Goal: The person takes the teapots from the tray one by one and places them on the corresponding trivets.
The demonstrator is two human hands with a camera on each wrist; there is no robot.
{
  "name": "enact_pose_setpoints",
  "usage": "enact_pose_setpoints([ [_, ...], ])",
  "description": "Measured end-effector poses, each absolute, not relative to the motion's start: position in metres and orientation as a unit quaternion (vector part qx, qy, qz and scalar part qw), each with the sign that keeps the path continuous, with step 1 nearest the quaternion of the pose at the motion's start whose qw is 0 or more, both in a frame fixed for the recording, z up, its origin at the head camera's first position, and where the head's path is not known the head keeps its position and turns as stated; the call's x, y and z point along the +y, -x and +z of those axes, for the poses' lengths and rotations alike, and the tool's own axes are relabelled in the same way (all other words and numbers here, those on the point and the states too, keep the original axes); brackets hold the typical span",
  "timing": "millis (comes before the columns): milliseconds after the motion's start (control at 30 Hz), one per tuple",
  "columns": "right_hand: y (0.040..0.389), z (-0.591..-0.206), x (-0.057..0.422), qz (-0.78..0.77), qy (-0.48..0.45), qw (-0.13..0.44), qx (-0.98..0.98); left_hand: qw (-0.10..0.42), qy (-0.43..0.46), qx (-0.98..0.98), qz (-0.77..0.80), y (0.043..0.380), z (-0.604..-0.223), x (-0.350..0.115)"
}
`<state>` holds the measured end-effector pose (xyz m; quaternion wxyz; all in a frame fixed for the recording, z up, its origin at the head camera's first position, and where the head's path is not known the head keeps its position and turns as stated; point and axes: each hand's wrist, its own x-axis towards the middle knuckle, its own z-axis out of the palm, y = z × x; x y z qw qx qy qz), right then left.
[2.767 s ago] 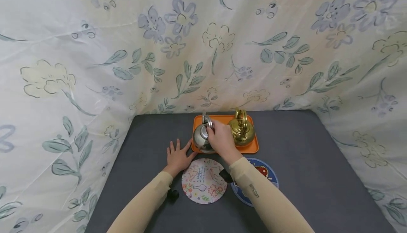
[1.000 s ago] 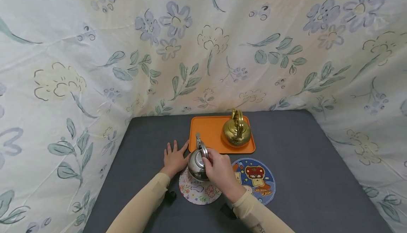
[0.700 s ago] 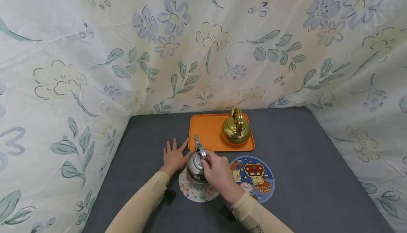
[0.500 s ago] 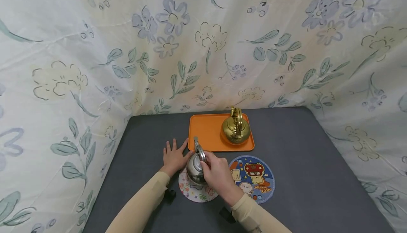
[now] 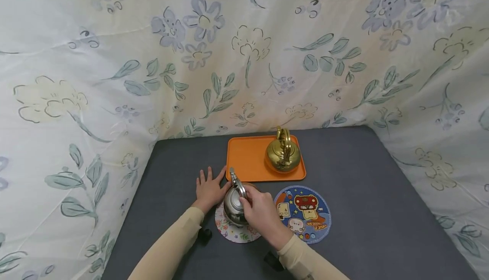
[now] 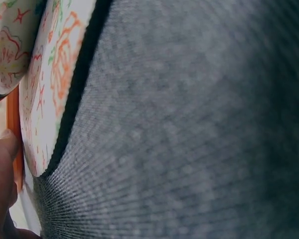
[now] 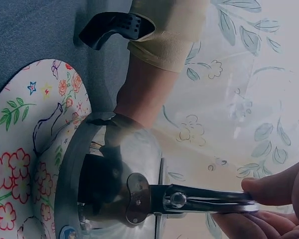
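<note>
A silver kettle [image 5: 234, 208] is over the pale floral round mat [image 5: 238, 235], its spout pointing away toward the tray. My right hand [image 5: 263, 213] grips its upright handle; in the right wrist view the thumb and fingers [image 7: 274, 186] pinch the handle's [image 7: 209, 200] top from both sides. The kettle's base is close over the mat's printed flowers [image 7: 12, 174] there. My left hand [image 5: 209, 190] lies with fingers spread on the dark table, left of the kettle, its thumb near the kettle body and its index fingertip by the tray's near left corner.
An orange tray [image 5: 244, 156] lies at the back of the table [image 5: 366, 195], with a gold kettle [image 5: 283, 154] on its right half. A blue round mat [image 5: 322, 224] with cartoon prints lies right of the floral one. A floral curtain [image 5: 252, 80] hangs behind and at both sides.
My right hand has carried the silver kettle from the tray's left side toward me, over the floral mat. During the last half second it moved only slightly. My left hand stays in place.
</note>
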<state>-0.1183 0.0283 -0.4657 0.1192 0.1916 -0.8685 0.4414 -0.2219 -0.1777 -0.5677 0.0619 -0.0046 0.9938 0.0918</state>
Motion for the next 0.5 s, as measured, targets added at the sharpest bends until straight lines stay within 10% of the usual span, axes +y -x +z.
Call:
enact_pose_setpoints([
  [500, 0.1180, -0.4638, 0.0333, 0.467, -0.206, 0.093, -0.855, 0.059, 0.004, 0.993, 0.106, 0.2207, -0.5660, -0.1771],
])
